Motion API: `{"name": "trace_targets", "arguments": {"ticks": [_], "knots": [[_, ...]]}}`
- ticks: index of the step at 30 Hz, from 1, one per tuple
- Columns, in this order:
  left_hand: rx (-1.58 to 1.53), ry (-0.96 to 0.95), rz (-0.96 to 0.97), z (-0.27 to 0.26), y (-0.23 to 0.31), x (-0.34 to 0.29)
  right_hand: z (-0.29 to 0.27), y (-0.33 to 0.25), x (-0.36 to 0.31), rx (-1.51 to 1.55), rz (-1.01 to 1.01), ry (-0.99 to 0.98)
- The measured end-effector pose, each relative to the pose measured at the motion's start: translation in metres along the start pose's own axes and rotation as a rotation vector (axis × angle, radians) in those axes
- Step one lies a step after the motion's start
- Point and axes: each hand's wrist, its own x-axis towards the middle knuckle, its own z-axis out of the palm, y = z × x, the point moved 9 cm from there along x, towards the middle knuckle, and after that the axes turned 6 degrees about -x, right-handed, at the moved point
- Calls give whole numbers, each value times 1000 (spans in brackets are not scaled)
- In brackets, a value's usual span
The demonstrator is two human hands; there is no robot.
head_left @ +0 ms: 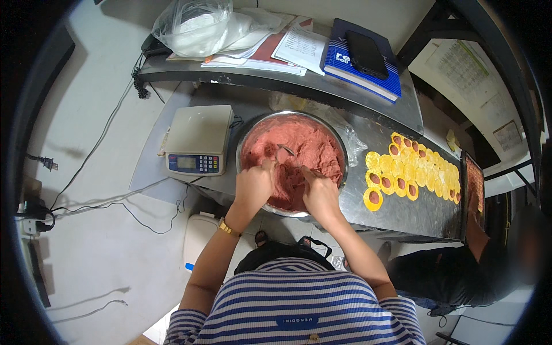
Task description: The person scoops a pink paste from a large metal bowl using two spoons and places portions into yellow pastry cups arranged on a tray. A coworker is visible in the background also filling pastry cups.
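While one spoon point(286, 150) is pinched by the left hand point(257, 183), right hand point(321, 192) set against pink mixture point(305, 135), grip unclear, one bowl point(347, 155), one scale point(198, 133) placed alongside

Bowl on the desk point(414, 217), bowl point(287, 213) holding the mince point(313, 138); scale point(201, 135) to its left, dough rounds point(409, 171) rightward; behind, on the shelf point(230, 77), phone point(367, 54) atop notebook point(368, 86)!

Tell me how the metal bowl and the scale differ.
The metal bowl is round and holds pink mixture; the scale is boxy, with a keypad and display. The metal bowl is silvery, the scale off-white. The left hand and right hand reach into the metal bowl; neither touches the scale. Both stand side by side.
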Motion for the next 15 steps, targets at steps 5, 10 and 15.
{"name": "trace_targets", "arguments": {"ticks": [5, 10, 15], "knots": [[5, 47, -118, 3, -21, 4, -12, 8, -6, -20, 3, 61], [-9, 47, -114, 1, -20, 1, -9, -7, -2, -29, -74, 127], [15, 28, -79, -9, -15, -4, -14, -11, 0, -148, -109, 143]]}}
